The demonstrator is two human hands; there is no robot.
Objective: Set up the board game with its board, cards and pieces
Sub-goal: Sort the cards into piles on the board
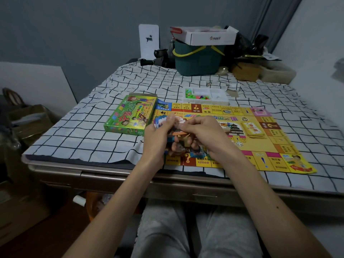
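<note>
head view | worn on head | faces forward-down | near table (pixel 55 161)

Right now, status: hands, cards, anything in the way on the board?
Fingers of left hand and right hand grip cards above the board. Flat, one deck and a die on it. Nothing blocking: box at its far-left corner, pieces tray beyond.

Yellow board (pixel 264 144) sitting bright on a black-gridded white cloth (pixel 89 123).
Orange, pink and blue squares are edging the board; the box (pixel 128 116) is showing bright green, the white tray (pixel 219 94) is showing green, pink and orange pieces (pixel 197 96), and the cards (pixel 159 121) I am holding are showing blue and white.
</note>
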